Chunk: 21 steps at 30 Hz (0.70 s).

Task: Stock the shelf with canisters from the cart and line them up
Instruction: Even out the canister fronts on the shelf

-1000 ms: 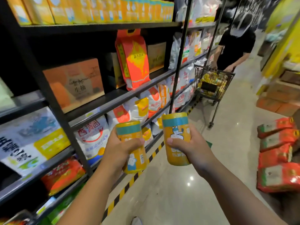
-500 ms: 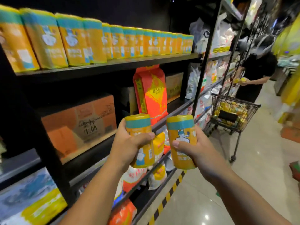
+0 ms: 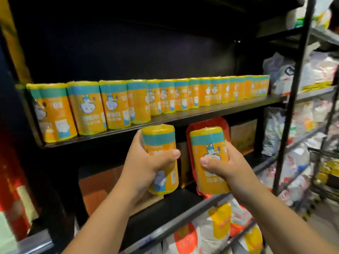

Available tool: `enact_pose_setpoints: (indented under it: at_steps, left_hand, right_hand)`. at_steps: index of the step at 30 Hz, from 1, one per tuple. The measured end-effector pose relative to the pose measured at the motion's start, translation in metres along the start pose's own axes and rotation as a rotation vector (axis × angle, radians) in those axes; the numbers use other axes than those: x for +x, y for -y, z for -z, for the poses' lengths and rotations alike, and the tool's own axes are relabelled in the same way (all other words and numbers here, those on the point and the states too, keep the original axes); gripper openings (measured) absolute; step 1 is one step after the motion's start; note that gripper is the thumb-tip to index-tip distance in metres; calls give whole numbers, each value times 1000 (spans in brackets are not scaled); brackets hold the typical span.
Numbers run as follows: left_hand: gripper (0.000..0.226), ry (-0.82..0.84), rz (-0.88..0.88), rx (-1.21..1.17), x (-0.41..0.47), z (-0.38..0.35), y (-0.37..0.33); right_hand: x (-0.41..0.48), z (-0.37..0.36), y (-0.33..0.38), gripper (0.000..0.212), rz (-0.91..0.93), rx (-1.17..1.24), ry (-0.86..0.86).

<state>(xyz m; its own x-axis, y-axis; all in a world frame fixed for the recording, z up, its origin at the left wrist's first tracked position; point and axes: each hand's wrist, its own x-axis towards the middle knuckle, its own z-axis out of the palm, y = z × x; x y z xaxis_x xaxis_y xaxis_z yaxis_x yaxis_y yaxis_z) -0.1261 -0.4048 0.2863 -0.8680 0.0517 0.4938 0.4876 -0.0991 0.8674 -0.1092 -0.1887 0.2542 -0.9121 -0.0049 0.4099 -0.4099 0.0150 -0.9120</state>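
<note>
Delivery to the shelf (image 3: pixel 183 117) seems in hand. The left hand (image 3: pixel 145 169) has its fingers (image 3: pixel 172 154) curled tight round one canister (image 3: pixel 158 143), and the right hand (image 3: pixel 225 167) grips a second canister (image 3: pixel 207 143). Both are upright, just below the shelf lip. Above the fingers stands the row (image 3: pixel 183 96). Next, I judge, both must rise over the lip into line; no gap shows.

Orange canisters (image 3: pixel 117 105) with teal bands and yellow caps, black shelf (image 3: pixel 183 116), red-orange bag (image 3: pixel 207 125)
</note>
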Motion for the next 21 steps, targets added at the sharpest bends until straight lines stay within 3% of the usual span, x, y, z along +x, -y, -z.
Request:
enact_pose_setpoints:
  at_steps: [3,7,10,12,15,18,21]
  left_hand:
    - [77,-88,-97,118,27,-16,-11]
    - [70,-225,-236,326,66,-41,-24]
    - [68,-352,-356,554,96,-62,-31]
    - [79,-387,-403,655,115,-73,-32]
    - [90,-378,-416,743,138,-80,-26]
    - [77,-434,-417,999,158,-83,-16]
    - [66,-516,-368,1195,173,-85,-9]
  right_hand:
    - [34,14,4,45,27,22,47]
    - [85,33,17,59,148,-9,89]
    - [122,48,24,53,226,12,111]
    - [145,57,26,51,261,16,110]
    - [182,69,15,53,304,-33,68]
    - [209,77,5,70,319,-163,-4]
    - [227,77,0,74,318,-187,46]
